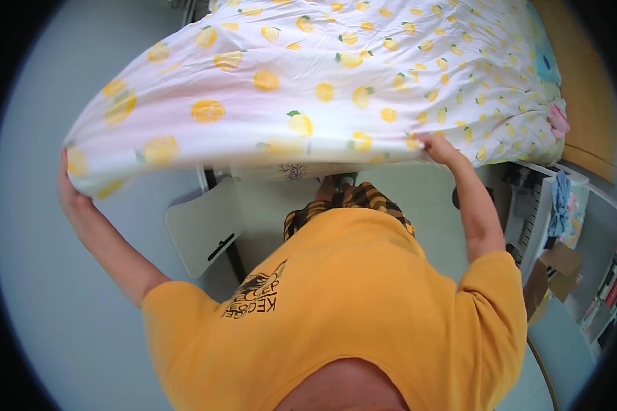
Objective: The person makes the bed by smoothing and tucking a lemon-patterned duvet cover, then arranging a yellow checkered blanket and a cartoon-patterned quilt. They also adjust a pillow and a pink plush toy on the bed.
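Note:
A white bed cover printed with yellow lemons and green leaves (339,92) spreads across the top of the view. Its near edge is lifted, stretched between my two hands and slightly blurred. At the far left, my left hand (73,182) grips a corner of the cover, with part of the fingers hidden by the cloth. My right hand (436,148) pinches the same edge right of the middle. Past it, the cover lies wrinkled toward the wooden board at the bed's right end (591,97).
Left of my legs stands a small light-topped table (200,226). On the right are a white shelf unit with a blue cloth (560,205), an open cardboard box (558,267) and a row of books (609,290). A pink cloth (559,120) lies by the bed's right end.

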### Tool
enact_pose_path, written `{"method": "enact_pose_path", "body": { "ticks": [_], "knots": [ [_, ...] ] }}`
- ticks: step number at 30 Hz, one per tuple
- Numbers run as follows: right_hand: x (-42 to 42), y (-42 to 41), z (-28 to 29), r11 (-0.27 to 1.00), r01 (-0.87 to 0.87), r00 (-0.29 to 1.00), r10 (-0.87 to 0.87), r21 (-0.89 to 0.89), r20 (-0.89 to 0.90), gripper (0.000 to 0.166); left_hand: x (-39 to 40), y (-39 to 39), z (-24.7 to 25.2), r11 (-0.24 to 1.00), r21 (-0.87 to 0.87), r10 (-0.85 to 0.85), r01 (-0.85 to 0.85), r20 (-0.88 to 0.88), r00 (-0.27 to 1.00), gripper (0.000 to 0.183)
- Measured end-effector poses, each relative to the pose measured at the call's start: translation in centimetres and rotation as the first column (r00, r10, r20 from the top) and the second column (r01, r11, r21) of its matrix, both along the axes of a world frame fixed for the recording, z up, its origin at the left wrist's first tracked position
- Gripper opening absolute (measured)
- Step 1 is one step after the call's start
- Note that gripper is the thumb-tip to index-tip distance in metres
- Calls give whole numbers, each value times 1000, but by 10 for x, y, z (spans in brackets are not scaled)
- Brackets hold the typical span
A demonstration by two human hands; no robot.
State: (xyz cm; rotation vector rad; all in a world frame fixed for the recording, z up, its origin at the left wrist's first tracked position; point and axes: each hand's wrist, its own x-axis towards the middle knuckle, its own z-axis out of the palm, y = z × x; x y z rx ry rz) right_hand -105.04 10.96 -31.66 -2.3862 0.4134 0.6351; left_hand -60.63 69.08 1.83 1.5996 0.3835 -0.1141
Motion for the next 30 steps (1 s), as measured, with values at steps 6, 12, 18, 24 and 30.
{"method": "enact_pose_path", "body": {
  "ticks": [6, 12, 18, 24, 30],
  "knots": [
    [34, 31, 70, 731, 612, 515, -657, 300, 551, 7, 35, -101, 115, 799, 477, -460, 366, 94, 883, 33],
    [87, 155, 107, 891, 433, 500, -363, 136, 786, 12, 74, -144, 132, 707, 540, -602, 456, 121, 790, 35],
    [113, 158, 57, 724, 690, 450, -426, -2, 784, 17, 80, -156, 144, 605, 543, -747, 583, 133, 651, 33],
    [145, 197, 50, 720, 672, 531, -307, -172, 790, 59, 64, -127, 160, 571, 481, -804, 666, 164, 571, 32],
    [178, 194, 29, 810, 558, 777, -434, -181, 457, 63, -12, -103, 170, 510, 489, -855, 708, 203, 477, 32]
  ]
}}
